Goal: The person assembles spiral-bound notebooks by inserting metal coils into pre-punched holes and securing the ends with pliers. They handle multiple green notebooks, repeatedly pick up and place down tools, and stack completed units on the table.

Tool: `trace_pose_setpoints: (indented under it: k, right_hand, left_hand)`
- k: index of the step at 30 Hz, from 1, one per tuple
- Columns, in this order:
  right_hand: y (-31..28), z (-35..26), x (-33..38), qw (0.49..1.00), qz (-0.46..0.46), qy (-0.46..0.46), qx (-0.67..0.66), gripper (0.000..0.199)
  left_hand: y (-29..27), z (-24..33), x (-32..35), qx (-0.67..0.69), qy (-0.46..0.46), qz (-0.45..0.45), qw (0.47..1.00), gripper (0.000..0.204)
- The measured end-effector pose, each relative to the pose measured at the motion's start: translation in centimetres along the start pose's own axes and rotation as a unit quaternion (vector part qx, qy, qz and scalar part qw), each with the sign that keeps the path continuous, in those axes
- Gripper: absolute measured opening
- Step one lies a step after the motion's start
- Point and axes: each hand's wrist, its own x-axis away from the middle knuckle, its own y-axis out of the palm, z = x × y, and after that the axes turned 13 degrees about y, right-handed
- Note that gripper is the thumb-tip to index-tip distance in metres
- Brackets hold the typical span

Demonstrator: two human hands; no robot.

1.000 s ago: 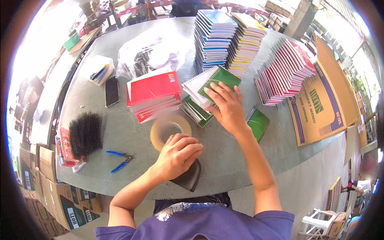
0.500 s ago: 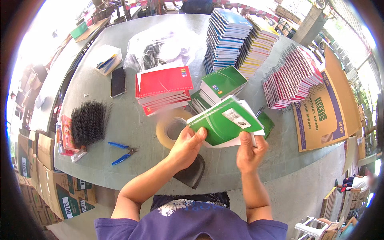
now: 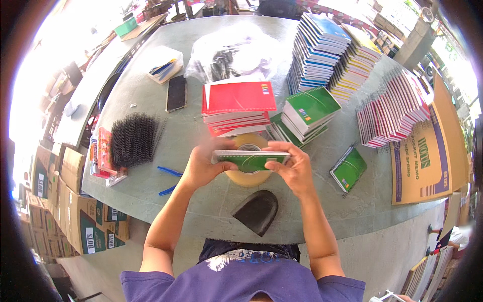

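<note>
Between my two hands is a green-covered memo pad (image 3: 250, 161), held nearly edge-on so its white page edge faces up. My left hand (image 3: 206, 165) grips its left end and is slightly blurred. My right hand (image 3: 291, 168) is closed on the right end, thumb on the cover. Under the pad lies a roll of tape (image 3: 247, 180) on the table. Just beyond it stands a stack of red memo pads (image 3: 239, 98), with a stack of green ones (image 3: 312, 108) to its right. A single spiral-bound green notebook (image 3: 348, 168) lies farther right.
Black spiral coils (image 3: 133, 138), blue-handled pliers (image 3: 169, 181) and a phone (image 3: 176, 93) lie at left. A dark curved block (image 3: 257, 211) is near me. Blue notebooks (image 3: 317, 53), yellow ones (image 3: 354, 63), red spiral notebooks (image 3: 395, 108) and a carton (image 3: 427, 156) stand at right.
My hands have brought the green pad left, over the tape roll, and tipped it from face-up with fanned pages to edge-on with pages together. The view has shifted, revealing the single green notebook.
</note>
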Motion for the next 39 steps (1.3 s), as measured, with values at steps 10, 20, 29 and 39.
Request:
trace_pose_setpoints:
  k: [10, 20, 29, 39]
  right_hand:
    - [2.6, 1.0, -0.6, 1.0, 0.009, -0.016, -0.021, 0.05]
    - [-0.1, 4.6, -0.5, 0.996, 0.076, -0.013, 0.035, 0.031]
    - [-0.6, 3.0, 1.5, 0.992, 0.105, -0.062, 0.043, 0.009]
    - [1.4, 2.3, 2.2, 0.985, 0.135, -0.082, 0.073, 0.033]
  left_hand:
    - [-0.2, -2.3, 1.7, 0.022, 0.029, 0.053, 0.998, 0.028]
    - [-0.5, -3.3, 2.3, 0.032, -0.028, 0.018, 0.999, 0.029]
    - [-0.7, -3.1, 2.2, 0.122, -0.05, 0.028, 0.991, 0.03]
    - [-0.1, -3.5, 2.8, 0.082, 0.025, 0.046, 0.995, 0.035]
